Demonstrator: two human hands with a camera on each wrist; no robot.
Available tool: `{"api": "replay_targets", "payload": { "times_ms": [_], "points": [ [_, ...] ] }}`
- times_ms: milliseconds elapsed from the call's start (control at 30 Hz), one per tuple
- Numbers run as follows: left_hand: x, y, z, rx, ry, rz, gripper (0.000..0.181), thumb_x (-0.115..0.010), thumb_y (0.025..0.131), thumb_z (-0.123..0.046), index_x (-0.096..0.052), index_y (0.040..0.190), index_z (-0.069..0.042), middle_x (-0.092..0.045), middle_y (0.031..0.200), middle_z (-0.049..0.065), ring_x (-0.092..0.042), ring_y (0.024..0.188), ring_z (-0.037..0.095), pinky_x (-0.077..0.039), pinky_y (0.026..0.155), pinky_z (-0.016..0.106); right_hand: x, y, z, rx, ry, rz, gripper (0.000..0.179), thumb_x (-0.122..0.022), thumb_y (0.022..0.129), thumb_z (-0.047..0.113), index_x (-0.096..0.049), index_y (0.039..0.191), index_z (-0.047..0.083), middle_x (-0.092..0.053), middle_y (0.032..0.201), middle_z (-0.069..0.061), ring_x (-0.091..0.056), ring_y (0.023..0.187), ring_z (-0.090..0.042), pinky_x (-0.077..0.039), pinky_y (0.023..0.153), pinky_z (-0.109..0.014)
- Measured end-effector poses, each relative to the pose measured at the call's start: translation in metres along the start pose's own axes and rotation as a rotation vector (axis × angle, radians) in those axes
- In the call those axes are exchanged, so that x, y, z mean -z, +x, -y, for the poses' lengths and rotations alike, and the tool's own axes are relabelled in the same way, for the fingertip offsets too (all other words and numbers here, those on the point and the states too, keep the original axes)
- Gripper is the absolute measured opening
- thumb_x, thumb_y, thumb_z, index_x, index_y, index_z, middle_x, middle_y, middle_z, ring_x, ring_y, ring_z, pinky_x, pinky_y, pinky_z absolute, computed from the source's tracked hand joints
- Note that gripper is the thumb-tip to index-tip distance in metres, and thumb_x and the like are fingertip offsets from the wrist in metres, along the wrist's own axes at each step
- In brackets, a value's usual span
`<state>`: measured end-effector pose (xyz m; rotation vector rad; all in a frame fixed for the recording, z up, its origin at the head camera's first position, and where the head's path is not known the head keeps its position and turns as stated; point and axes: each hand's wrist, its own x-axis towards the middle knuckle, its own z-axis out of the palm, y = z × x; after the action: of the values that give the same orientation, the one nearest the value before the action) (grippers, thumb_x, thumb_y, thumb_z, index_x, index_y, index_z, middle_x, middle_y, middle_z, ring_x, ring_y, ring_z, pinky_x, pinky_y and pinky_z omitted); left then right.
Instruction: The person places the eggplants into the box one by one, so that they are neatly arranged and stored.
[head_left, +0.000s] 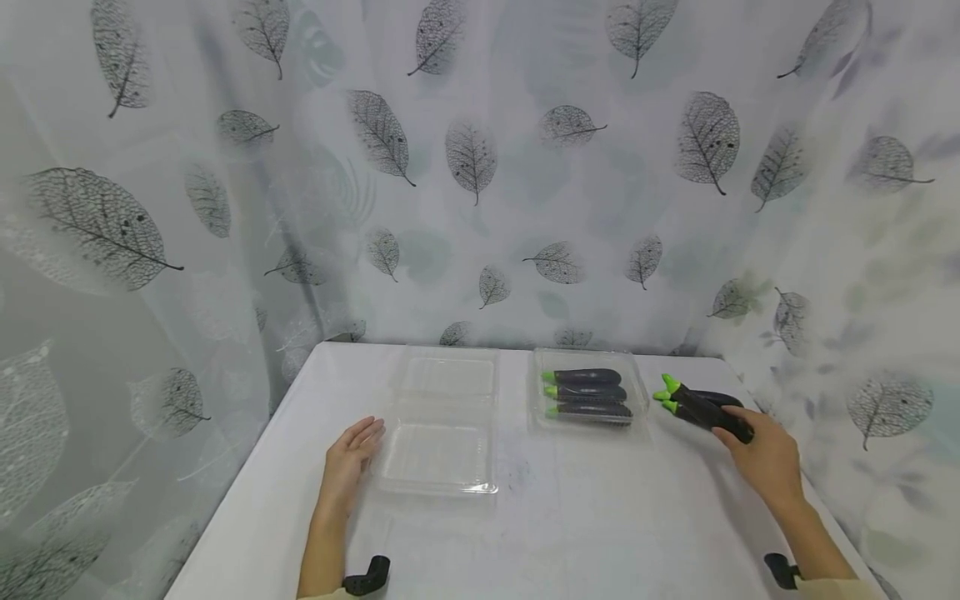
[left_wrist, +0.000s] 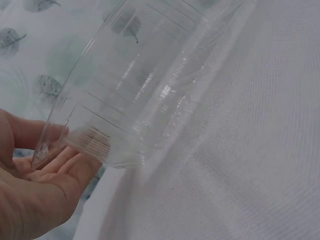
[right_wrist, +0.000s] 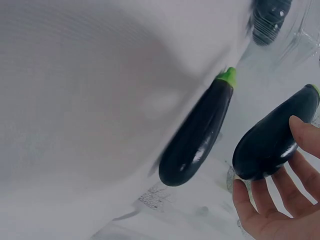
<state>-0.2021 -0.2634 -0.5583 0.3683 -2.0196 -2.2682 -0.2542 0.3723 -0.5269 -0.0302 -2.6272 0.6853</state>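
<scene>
My right hand (head_left: 768,458) grips a dark eggplant (head_left: 703,408) with a green cap by its thick end, thumb on one side and fingertips on the other. Another eggplant (right_wrist: 197,135) lies on the table under it; in the head view two eggplants show behind the held one. On the left, my left hand (head_left: 351,458) rests against the left edge of an open clear plastic box (head_left: 435,458), its fingers nearly straight. The left wrist view shows those fingers (left_wrist: 82,165) through the plastic.
A second clear box (head_left: 641,404) holding three eggplants (head_left: 588,392) stands at the back, right of the middle. All this sits on a white-covered table (head_left: 570,525). A leaf-patterned curtain (head_left: 510,183) hangs behind and along both sides.
</scene>
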Motion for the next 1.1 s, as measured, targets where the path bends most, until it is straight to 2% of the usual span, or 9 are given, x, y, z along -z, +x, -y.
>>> {"api": "replay_targets", "payload": {
  "times_ms": [200, 500, 733, 1100],
  "points": [
    [-0.001, 0.002, 0.001, 0.005, 0.005, 0.002, 0.051, -0.054, 0.106, -0.005, -0.041, 0.156, -0.002, -0.051, 0.157, 0.014, -0.049, 0.145, 0.024, -0.049, 0.105, 0.014, 0.002, 0.001, 0.008, -0.001, -0.008, -0.015, 0.047, -0.082, 0.092, 0.018, -0.066, 0.132, -0.002, -0.059, 0.130, -0.040, -0.055, 0.115, -0.062, -0.047, 0.087, -0.075],
    [-0.003, 0.003, 0.002, 0.003, 0.005, 0.008, 0.051, -0.053, 0.106, -0.004, -0.040, 0.156, -0.001, -0.050, 0.157, 0.015, -0.049, 0.145, 0.026, -0.043, 0.116, 0.028, 0.009, -0.003, 0.034, 0.041, 0.047, -0.036, 0.045, -0.082, 0.091, 0.014, -0.067, 0.130, -0.003, -0.061, 0.128, -0.038, -0.057, 0.114, -0.060, -0.049, 0.085, -0.074],
    [-0.007, 0.004, 0.003, 0.003, -0.014, 0.012, 0.051, -0.055, 0.105, -0.004, -0.042, 0.154, -0.001, -0.052, 0.156, 0.015, -0.050, 0.144, 0.026, -0.050, 0.102, 0.013, 0.010, -0.004, 0.050, 0.103, 0.070, -0.046, 0.044, -0.084, 0.088, 0.010, -0.069, 0.128, -0.001, -0.064, 0.126, -0.035, -0.060, 0.111, -0.057, -0.051, 0.083, -0.071],
    [-0.009, 0.002, 0.003, -0.011, -0.013, 0.012, 0.052, -0.056, 0.104, -0.002, -0.042, 0.154, 0.002, -0.052, 0.155, 0.018, -0.049, 0.144, 0.032, -0.051, 0.106, 0.021, 0.005, -0.009, 0.068, 0.171, 0.090, -0.056, 0.046, -0.085, 0.086, 0.009, -0.069, 0.128, 0.000, -0.064, 0.127, -0.034, -0.061, 0.110, -0.056, -0.051, 0.081, -0.069]
  ]
}}
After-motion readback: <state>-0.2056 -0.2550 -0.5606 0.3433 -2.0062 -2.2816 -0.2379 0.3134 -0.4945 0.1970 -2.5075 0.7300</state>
